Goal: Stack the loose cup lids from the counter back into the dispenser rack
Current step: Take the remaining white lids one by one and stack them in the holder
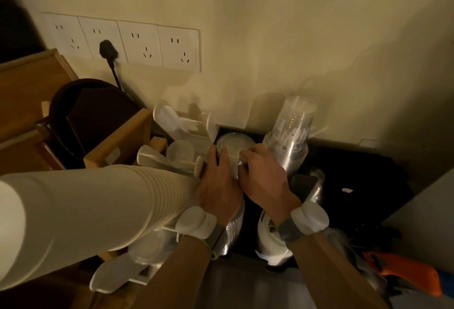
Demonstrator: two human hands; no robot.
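Observation:
A stack of clear cup lids (233, 145) stands in the back-left slot of the black dispenser rack (356, 176). My left hand (218, 181) wraps the stack's left side, fingers curled on it. From the right, my right hand (265, 176) presses against the same stack, fingertips on its top edge. The lower part of the stack is hidden behind both hands. More clear lids (232, 230) lie in the slot below my left wrist, and white lids (270, 242) fill the slot under my right wrist.
A tall stack of clear cups (292, 134) stands just right of the lids. A long stack of white paper cups (81, 213) juts in from the left. White wooden holders (189, 124) with lids, wooden boxes (118, 141) and wall sockets (137, 43) sit behind. An orange object (403, 272) lies lower right.

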